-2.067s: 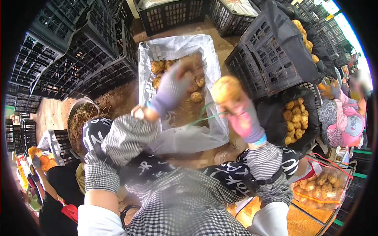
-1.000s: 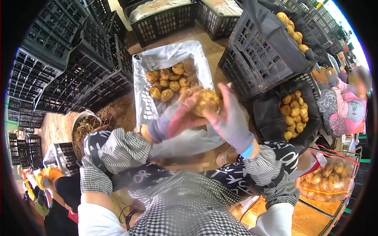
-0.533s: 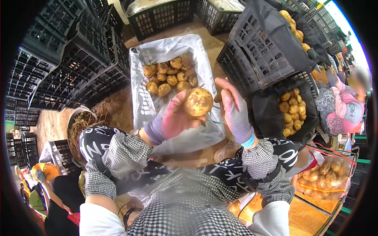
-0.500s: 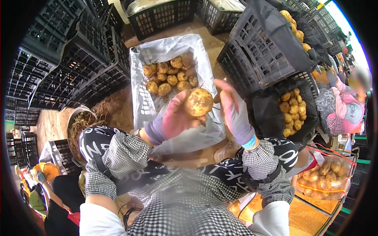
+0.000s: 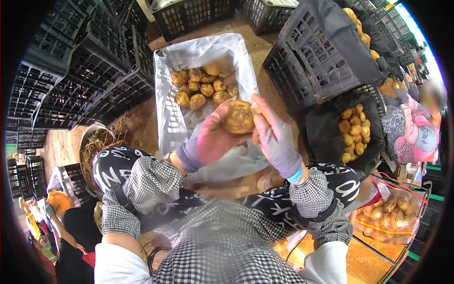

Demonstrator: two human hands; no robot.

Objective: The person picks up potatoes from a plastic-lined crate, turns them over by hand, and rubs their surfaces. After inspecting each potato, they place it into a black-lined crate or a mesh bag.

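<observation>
My left hand [image 5: 210,142], in a purple-grey glove with pinkish fingers, is closed around a large, dirt-speckled potato [image 5: 238,117]. My right hand [image 5: 274,135], gloved alike, has its fingers drawn together at the potato's right side. A small pale bit shows at those fingertips; what it is I cannot make out. Beneath both hands stands a crate lined with white plastic film [image 5: 164,102], and several soil-marked potatoes [image 5: 197,101] lie toward its far end. A blurred potato-like shape shows at the far right of that pile.
Stacked black crates [image 5: 101,52] rise at left, beside a tub of dry plant scraps [image 5: 97,142]. On the right are a tilted black crate [image 5: 307,61] and a black-lined crate [image 5: 326,132] holding potatoes. Bagged potatoes [image 5: 388,213] lie at lower right. A person in pink [image 5: 416,128] sits far right.
My right hand has moved left, its fingers now closed together against the potato. The potato has turned slightly in my left hand. A blurred shape appears over the far potatoes.
</observation>
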